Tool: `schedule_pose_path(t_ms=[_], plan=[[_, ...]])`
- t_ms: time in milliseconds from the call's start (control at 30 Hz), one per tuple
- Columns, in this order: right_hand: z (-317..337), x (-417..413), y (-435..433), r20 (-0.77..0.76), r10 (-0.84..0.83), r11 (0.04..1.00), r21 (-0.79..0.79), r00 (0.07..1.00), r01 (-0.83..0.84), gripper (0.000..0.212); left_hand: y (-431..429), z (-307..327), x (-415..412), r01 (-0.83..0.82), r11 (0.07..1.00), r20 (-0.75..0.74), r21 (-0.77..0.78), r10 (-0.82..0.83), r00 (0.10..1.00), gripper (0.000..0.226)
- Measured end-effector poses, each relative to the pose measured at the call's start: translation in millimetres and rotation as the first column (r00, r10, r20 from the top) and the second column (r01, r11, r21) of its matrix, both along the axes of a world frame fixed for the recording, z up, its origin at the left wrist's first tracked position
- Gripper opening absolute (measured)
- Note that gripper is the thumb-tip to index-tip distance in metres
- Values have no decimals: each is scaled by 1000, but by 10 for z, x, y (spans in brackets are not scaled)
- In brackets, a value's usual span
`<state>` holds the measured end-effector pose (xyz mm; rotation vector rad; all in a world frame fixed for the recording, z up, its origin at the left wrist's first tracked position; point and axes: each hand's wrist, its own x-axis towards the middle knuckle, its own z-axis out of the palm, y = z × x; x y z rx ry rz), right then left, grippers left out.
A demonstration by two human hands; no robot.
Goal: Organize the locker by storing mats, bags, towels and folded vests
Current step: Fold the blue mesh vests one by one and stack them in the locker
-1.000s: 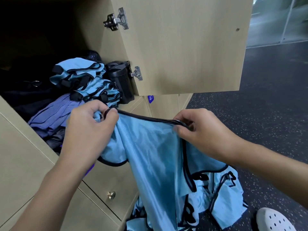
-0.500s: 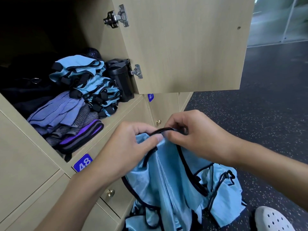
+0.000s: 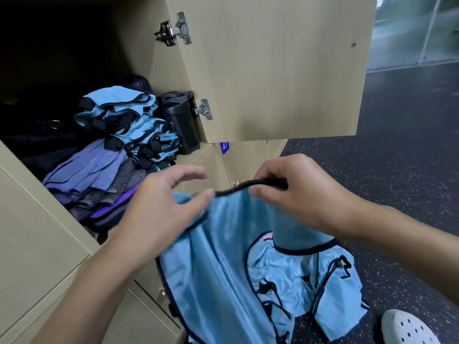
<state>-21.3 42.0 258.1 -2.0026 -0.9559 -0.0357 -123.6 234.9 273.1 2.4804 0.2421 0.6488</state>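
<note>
The right hand (image 3: 293, 194) pinches the black trim of a shiny light-blue fabric vest (image 3: 223, 256); the left hand (image 3: 159, 209), fingers loose, rests on it.

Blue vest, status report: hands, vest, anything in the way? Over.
Right hand pinches black trim of blue vest; left hand open, thumb on cloth. Vest unfolded, hanging toward floor. Locker door open; folded vests stacked inside.

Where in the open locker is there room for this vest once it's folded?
No bare shelf shows: dark bags, purple-grey cloths, folded vests and the black container fill it side to side. The open room is above the folded vests, below the upper hinge, probably clear to reach through.
</note>
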Motion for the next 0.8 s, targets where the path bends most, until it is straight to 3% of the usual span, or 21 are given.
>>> schedule_pose_path(t_ms=[100,200,267,467,567,700,800], plan=[[49,-49,28,-44,119,992,-35,992,-121,11,-173,-48,5,209,973,-127,-102,-221,967,45],[74,-46,34,-91,186,982,-14,978,-188,7,-270,-118,35,306,931,-162,-201,-339,927,17],[98,-29,3,-121,234,972,22,965,-233,5,-256,-148,52,278,928,-135,-249,-318,939,4],[173,83,-158,-317,210,962,236,925,-138,12,-28,-86,55,107,971,-55,-213,-122,991,18],[210,85,-190,-348,243,951,270,905,-152,21,8,-64,31,54,978,-104,-199,-76,992,12],[250,75,-225,-469,290,938,310,834,-152,16,49,-21,40,0,993,-176,-116,-21,984,14],[262,77,-272,-564,376,918,334,735,-213,29,101,-15,42,-66,997,-171,27,70,983,18]])
